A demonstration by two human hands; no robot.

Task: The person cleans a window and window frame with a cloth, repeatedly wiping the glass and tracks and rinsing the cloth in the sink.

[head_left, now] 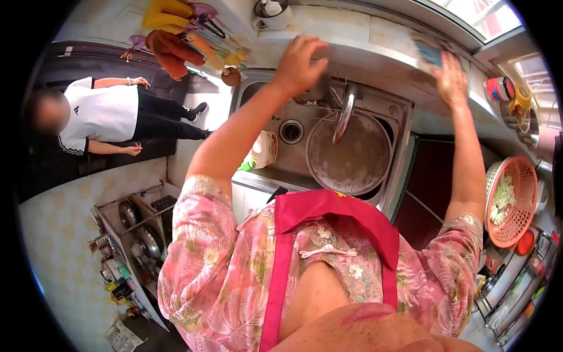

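My left hand [302,66] is raised over the back left of the steel sink [281,167], its fingers spread and holding nothing. My right hand [451,82] reaches to the tiled ledge on the right. Its fingers press on a blue-grey cloth [431,54], partly smeared by motion. Between the two arms, the curved faucet [346,114] hangs over a large round basin [375,170] with cloudy, slightly foamy water. Left of the basin, a white bottle with a green cap [265,149] sits by the sink's front edge near the drain [291,131].
A mug [273,14] stands on the ledge. Gloves [170,50] and utensils hang at upper left. On the right are a red-lidded jar [499,89] and a pink colander [516,220] with chopped greens. A person [105,114] in a white shirt is at left, beyond a rack [141,234].
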